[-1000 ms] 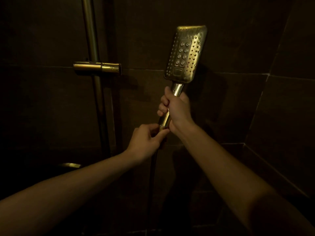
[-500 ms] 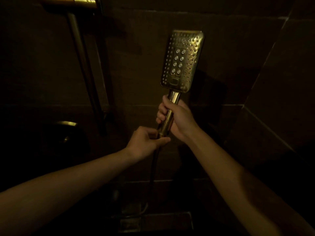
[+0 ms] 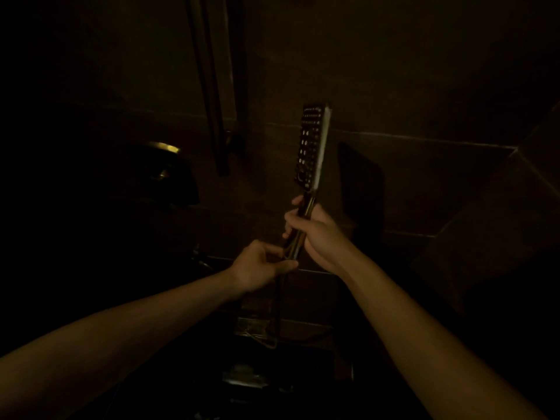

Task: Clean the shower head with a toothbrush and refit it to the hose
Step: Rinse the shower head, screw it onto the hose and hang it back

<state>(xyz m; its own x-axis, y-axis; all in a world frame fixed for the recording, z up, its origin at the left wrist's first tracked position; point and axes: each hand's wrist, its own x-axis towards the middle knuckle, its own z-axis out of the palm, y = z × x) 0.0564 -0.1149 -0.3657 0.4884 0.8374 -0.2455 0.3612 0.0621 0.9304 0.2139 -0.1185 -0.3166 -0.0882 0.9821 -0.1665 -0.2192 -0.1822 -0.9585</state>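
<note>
Where the right hand grips, the shower head — flat, perforated — narrows.

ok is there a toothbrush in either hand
No, the right hand grips the shower head and the left hand pinches the hose just below.

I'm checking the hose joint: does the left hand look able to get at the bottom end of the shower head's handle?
Probably yes. The left hand has fingers at the bottom of the shower head handle, where the hose hangs; the right hand grips higher, leaving that end free.
</note>
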